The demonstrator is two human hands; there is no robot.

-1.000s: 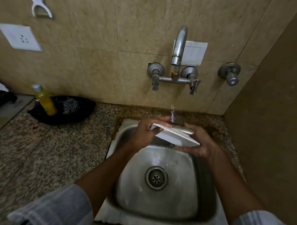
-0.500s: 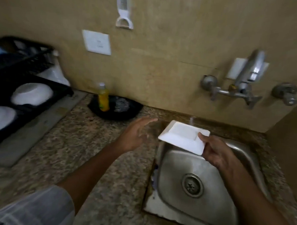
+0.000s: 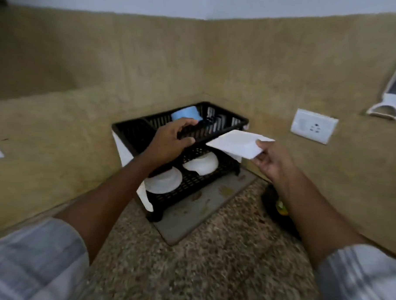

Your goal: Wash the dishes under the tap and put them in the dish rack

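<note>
A black two-tier dish rack (image 3: 134,133) stands in the corner of the counter. My right hand (image 3: 271,161) pinches a white square plate (image 3: 238,143) by its near corner and holds it level, just in front of the rack's upper tier. My left hand (image 3: 170,141) hovers at the front rim of the upper tier with loosely curled fingers, and I cannot tell whether it touches the rim. Two white bowls (image 3: 203,164) (image 3: 164,182) lie upside down on the lower tier. A blue cup (image 3: 186,113) lies in the upper tier.
The rack stands on a grey mat (image 3: 201,209) over the speckled granite counter (image 3: 187,262). A dark dish with a yellow bottle (image 3: 280,208) sits behind my right forearm. A wall socket (image 3: 313,128) and a hanging white peeler (image 3: 392,94) are on the right wall.
The view has swung left from the sink to the dish rack. My right hand has carried the white plate over to the rack's upper tier, and my left hand has reached the rack's front rim.
</note>
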